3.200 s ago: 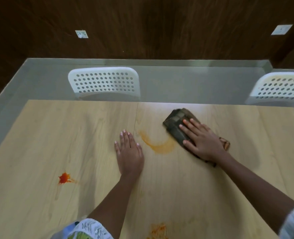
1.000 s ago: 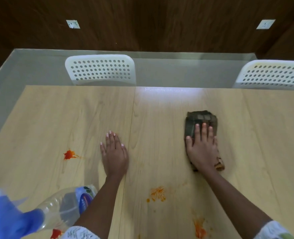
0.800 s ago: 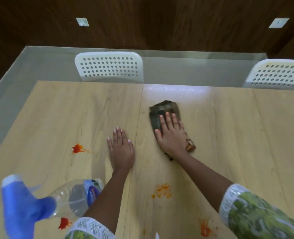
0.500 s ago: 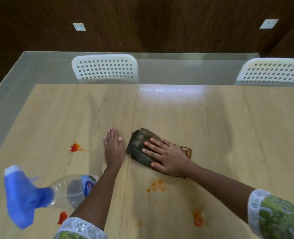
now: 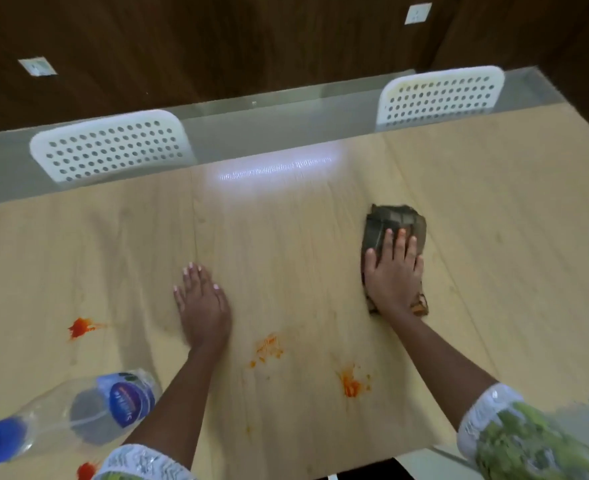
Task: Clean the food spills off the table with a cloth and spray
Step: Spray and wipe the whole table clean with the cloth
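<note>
Pale wood-grain table (image 5: 494, 237): bearing all items below. Right hand (image 5: 394, 277): fingers straight, pressing flat on the dark folded cloth (image 5: 393, 221), right of centre, towards the far edge. Left hand (image 5: 203, 304): lying spread and flat on bare tabletop, holding nothing. Clear plastic spray bottle with blue trigger head (image 5: 78, 414): lying at the near left corner. Orange-red food spills (image 5: 267, 348): sitting between the forearms; others near left. Two white perforated chair backs (image 5: 113, 147): standing beyond the far edge.

table (image 5: 286, 237) (light wood) | cloth (image 5: 393, 225) | spray bottle (image 5: 89, 407) | red spills (image 5: 80, 327)
</note>
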